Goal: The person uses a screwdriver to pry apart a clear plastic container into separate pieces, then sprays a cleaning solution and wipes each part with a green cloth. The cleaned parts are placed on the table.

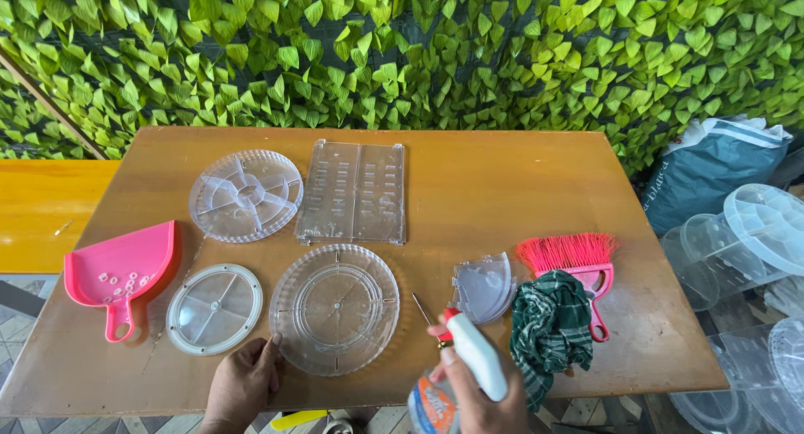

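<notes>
1. Wooden table [502, 191] bears clear plastic parts.
2. Large round clear tray [335, 307] lies at the near-centre; left hand [243, 384], fingers loosely spread, touches its near-left rim.
3. Right hand [477, 396] grips a spray bottle [469, 363] beside the green checked cloth [551, 329].

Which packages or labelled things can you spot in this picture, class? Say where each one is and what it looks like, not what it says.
Spray bottle: bottom middle, held in the right hand; clear body, white and red trigger head, orange and blue label.
Bag: right of the table, on the ground; soft, dark teal with a white top and pale print.
No signs or screens show.
</notes>
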